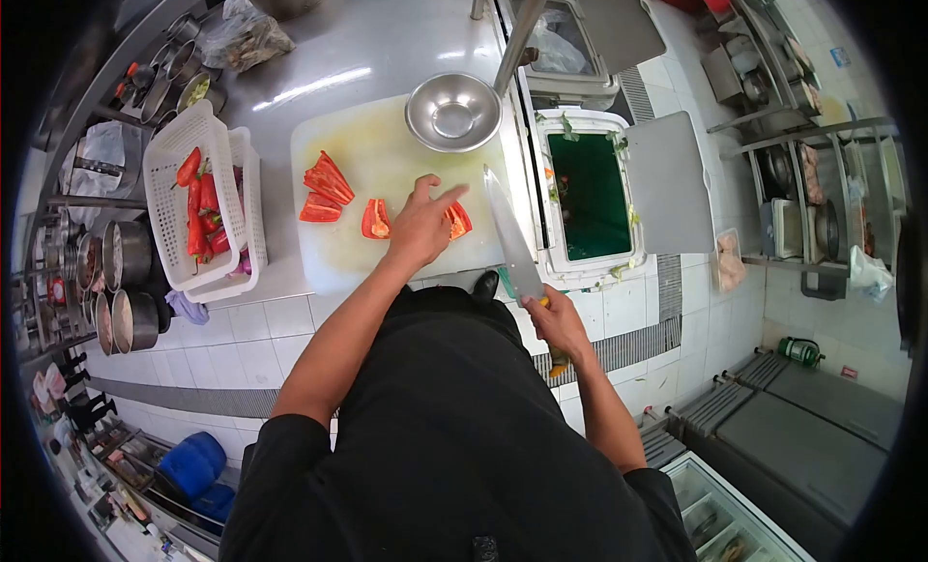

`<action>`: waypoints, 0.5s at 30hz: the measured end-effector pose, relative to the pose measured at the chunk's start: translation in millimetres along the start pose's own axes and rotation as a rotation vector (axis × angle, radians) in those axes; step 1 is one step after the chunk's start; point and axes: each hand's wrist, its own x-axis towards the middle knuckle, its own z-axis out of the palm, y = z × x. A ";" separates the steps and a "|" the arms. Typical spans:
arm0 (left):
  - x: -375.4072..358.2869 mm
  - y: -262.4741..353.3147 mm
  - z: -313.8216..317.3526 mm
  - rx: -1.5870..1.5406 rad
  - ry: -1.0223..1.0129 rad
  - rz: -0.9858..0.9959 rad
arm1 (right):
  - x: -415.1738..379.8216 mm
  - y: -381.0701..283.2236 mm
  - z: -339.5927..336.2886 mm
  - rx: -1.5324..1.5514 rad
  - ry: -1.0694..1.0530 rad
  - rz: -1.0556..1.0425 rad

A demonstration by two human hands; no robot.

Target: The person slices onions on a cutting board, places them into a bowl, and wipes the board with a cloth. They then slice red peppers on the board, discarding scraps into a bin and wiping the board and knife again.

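Note:
My right hand (558, 324) is wrapped round the yellow handle of a large kitchen knife (510, 231), its blade pointing away from me along the right edge of the white cutting board (324, 253). Over the board, my left hand (422, 224) has its fingers apart, the index finger stretched to the right. Close beside and partly under it lies a cut piece of red bell pepper (460, 221). Another red pepper piece (376, 219) sits just left of that hand. Further left are more cut pepper pieces (328, 178), with ribs and pale seeds showing.
A steel bowl (452, 113) stands at the board's far right corner. White perforated baskets (166, 209) hold red peppers (200, 214) on the left. Right of the counter is an open bin (590, 200) with a green inside. A plastic bag (246, 42) lies at the back.

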 end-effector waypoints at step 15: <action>9.1 -6.8 7.6 -0.277 -0.026 -0.299 | -30.0 6.2 11.8 -0.106 0.021 0.055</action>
